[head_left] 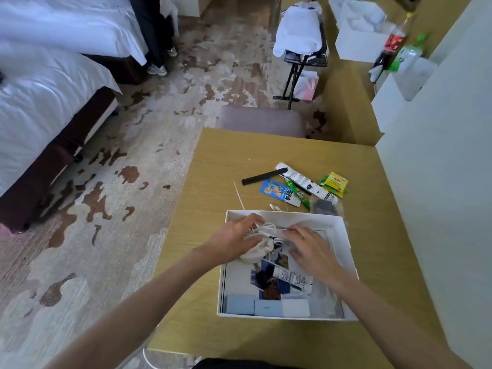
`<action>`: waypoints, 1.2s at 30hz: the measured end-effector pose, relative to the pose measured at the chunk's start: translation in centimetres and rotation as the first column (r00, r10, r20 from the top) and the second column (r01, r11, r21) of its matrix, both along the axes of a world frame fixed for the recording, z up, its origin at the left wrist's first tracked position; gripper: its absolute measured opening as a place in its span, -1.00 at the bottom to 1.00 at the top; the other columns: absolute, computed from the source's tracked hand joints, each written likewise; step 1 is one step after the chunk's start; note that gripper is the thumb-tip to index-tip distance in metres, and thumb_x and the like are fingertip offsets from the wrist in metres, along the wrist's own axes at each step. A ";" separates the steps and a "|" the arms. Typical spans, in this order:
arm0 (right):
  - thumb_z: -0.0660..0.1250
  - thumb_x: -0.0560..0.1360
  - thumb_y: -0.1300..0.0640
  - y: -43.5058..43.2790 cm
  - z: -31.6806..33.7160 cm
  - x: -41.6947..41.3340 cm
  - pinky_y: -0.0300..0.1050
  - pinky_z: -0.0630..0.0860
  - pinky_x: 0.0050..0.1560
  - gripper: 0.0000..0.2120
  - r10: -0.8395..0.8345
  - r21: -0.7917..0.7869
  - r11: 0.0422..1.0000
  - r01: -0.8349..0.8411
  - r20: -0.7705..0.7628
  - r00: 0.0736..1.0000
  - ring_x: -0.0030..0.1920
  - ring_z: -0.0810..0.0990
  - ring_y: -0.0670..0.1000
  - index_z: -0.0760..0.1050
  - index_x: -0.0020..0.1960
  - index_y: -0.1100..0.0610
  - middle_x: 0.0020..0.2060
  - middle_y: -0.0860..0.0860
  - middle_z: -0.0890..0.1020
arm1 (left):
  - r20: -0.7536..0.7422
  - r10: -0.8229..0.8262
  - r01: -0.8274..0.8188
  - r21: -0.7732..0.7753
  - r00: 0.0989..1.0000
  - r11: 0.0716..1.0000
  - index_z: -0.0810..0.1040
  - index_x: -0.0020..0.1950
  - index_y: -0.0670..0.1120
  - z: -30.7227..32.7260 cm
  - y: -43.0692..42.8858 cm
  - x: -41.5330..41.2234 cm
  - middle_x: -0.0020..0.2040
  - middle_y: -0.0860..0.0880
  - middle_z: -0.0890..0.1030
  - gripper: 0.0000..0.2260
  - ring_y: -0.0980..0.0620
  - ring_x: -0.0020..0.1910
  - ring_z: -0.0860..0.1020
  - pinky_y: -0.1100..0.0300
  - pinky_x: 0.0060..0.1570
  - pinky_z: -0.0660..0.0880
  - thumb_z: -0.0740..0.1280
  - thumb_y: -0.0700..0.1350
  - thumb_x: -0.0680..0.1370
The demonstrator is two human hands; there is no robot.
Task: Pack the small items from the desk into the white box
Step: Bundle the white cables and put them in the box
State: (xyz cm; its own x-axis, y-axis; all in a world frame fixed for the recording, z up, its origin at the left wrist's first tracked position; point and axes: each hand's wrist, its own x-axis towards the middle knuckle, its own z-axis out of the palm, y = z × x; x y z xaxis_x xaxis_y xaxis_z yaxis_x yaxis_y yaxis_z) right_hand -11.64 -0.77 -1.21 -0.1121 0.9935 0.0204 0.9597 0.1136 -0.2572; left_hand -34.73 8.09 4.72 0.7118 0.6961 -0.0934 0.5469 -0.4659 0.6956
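The white box [343, 235] sits open on the wooden desk [226, 166]. Both hands are inside its far half. My left hand [231, 241] grips a white cloth pouch [259, 250] with a coiled white cord. My right hand [310, 249] rests flat beside it, fingers on a small white item I cannot identify. Lower in the box lie a white tube [291, 278], a dark keyring [270, 287] and pale blue packets [267, 307]. Beyond the box on the desk lie a black comb [263, 177], a blue packet [274, 191], a white tube [306, 182], yellow tea bags [336, 183] and a grey pouch [324, 207].
A thin wooden stick [238, 195] lies left of the box's far edge. A padded stool [261, 121] stands behind the desk, a white wall panel [439, 195] on the right. Beds [48, 97] fill the left; a person's legs [154, 35] stand by them. Bottles [396, 41] sit far right.
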 end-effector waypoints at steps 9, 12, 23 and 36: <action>0.45 0.42 0.18 0.9 -0.3 -0.8 -0.09 0.51 -0.13 -0.91 -0.161 0.068 0.985 0.161 -0.006 0.987 0.00 0.59 0.07 0.61 -0.07 0.11 -0.06 0.01 0.63 | -0.069 -0.145 0.155 0.168 0.987 0.974 0.39 0.27 -0.04 -1.3 -0.7 1.6 0.17 -0.08 0.59 -0.68 -0.08 0.13 0.53 0.02 0.03 0.50 0.28 0.02 0.56; 0.42 0.44 0.18 1.0 -0.5 -1.0 -0.09 0.50 -0.07 -0.90 -0.159 0.062 0.984 0.165 -0.093 0.983 0.06 0.55 0.05 0.59 -0.05 0.12 -0.02 0.01 0.60 | -0.102 -0.176 0.195 0.228 0.979 0.954 0.41 0.27 -0.04 -1.9 -1.2 2.5 0.19 -0.07 0.59 -0.69 -0.07 0.14 0.53 0.08 -0.02 0.48 0.28 0.00 0.55; 0.25 0.53 0.32 -0.9 2.1 3.5 -0.09 0.48 0.18 -0.74 -0.411 -0.240 0.909 0.341 -0.372 0.833 0.10 0.58 0.04 0.57 0.17 0.15 0.14 0.06 0.62 | -0.427 -0.179 0.353 0.371 0.886 0.859 0.45 0.18 -0.01 -5.2 -1.9 9.2 0.14 0.01 0.61 -0.72 -0.02 0.19 0.48 0.05 0.18 0.31 0.26 0.07 0.51; 0.26 0.56 0.16 -1.2 5.5 5.5 -0.04 0.47 0.10 -0.77 -0.131 -0.062 0.991 0.116 -0.372 0.919 0.10 0.54 0.03 0.55 0.18 0.17 0.09 0.05 0.59 | -0.319 -0.039 0.220 0.555 0.947 0.803 0.59 0.03 -0.06 -4.3 -2.0 8.9 -0.02 -0.06 0.62 -0.66 -0.08 -0.01 0.58 0.06 -0.10 0.53 0.52 -0.04 0.30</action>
State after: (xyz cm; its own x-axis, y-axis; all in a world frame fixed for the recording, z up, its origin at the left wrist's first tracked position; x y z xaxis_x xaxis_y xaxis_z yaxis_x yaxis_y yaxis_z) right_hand -6.12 -1.95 4.30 0.0198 0.9998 -0.0013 0.7982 -0.0166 -0.6022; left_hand -25.84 6.06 0.43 0.8052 0.5865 0.0876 0.5784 -0.8093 0.1019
